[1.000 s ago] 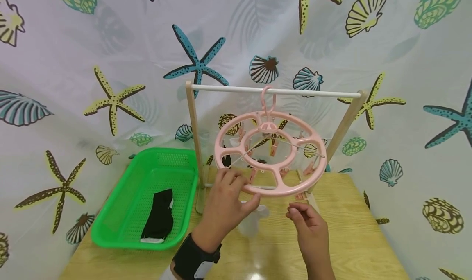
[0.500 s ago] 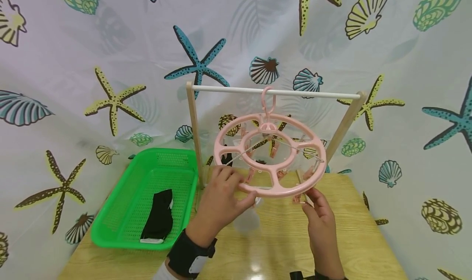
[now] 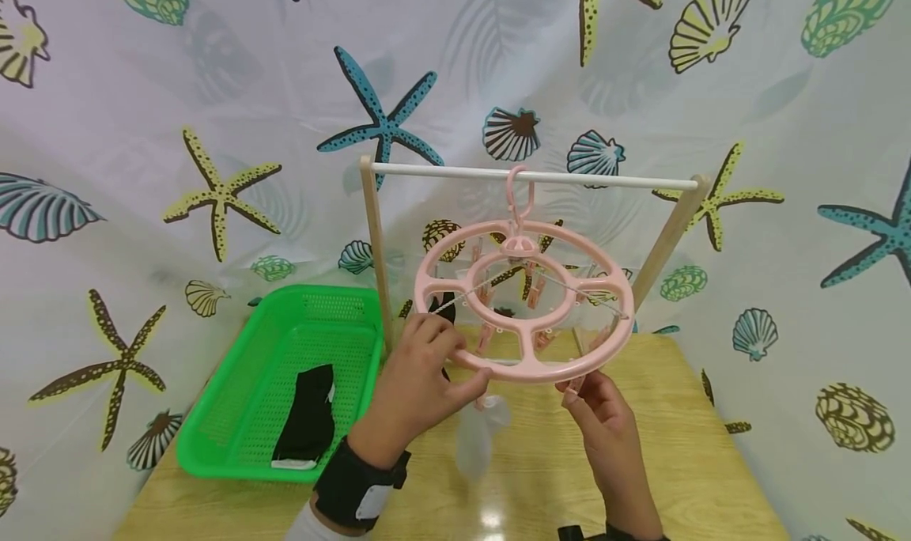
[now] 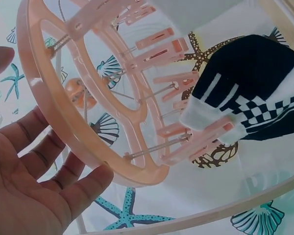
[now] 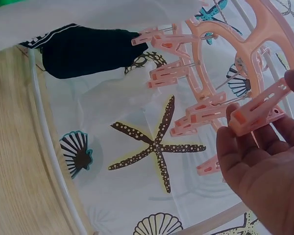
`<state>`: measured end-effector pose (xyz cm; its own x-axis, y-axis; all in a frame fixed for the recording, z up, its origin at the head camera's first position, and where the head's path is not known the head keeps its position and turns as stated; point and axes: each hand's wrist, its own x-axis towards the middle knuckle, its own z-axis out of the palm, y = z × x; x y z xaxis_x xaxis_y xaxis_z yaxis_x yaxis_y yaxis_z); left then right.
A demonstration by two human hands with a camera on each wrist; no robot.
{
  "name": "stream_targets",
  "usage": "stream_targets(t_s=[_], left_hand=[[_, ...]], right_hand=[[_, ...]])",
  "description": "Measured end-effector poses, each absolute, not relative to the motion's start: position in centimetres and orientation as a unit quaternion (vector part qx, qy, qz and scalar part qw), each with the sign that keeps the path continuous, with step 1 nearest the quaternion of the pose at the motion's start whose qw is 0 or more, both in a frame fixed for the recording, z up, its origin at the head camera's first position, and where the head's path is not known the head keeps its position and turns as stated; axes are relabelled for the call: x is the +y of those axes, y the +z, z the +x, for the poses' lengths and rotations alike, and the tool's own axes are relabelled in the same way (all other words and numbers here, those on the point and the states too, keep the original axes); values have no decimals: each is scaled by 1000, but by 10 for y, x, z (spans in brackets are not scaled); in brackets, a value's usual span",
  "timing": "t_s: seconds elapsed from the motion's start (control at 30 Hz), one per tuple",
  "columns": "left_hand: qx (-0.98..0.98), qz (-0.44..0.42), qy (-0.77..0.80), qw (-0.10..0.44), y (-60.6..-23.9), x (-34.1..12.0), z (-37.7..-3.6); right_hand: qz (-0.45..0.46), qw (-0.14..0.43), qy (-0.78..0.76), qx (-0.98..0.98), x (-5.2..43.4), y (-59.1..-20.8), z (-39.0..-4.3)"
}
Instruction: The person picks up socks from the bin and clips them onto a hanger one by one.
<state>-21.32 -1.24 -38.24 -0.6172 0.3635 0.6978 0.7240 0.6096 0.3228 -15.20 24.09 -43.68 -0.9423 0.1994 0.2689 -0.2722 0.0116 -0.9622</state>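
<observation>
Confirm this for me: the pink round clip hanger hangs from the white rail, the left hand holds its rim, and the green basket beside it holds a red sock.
One detail is wrong: the sock in the green basket is black, not red, as the head view shows. The pink round clip hanger does hang from the white rail, and the left hand holds its rim.

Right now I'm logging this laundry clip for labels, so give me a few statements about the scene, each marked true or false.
1. The left hand grips the rim of the pink round clip hanger. True.
2. The hanger lies flat on the wooden table. False: its hook hangs on the white rail.
3. The green basket holds a black sock. True.
4. The right hand holds a green clip. False: it pinches a pink clothespin.
</observation>
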Motion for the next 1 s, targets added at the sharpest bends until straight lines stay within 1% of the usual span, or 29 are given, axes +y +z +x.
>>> stream_targets(t_s=[0.2, 0.4, 0.67, 0.83, 1.0], left_hand=[[-842, -335, -309, 288, -383, -15, -216], [-838, -340, -309, 295, -385, -17, -216], [-837, -338, -310, 298, -387, -19, -216], [-833, -332, -316, 311, -391, -21, -218], [-817, -318, -341, 338, -397, -26, -219]], right_hand=[[20, 161, 699, -697, 239, -441, -148], [47, 156, 702, -693, 236, -441, -144], [48, 168, 705, -687, 231, -443, -145], [57, 179, 688, -701, 228, -444, -146], [99, 187, 671, -711, 227, -447, -148]])
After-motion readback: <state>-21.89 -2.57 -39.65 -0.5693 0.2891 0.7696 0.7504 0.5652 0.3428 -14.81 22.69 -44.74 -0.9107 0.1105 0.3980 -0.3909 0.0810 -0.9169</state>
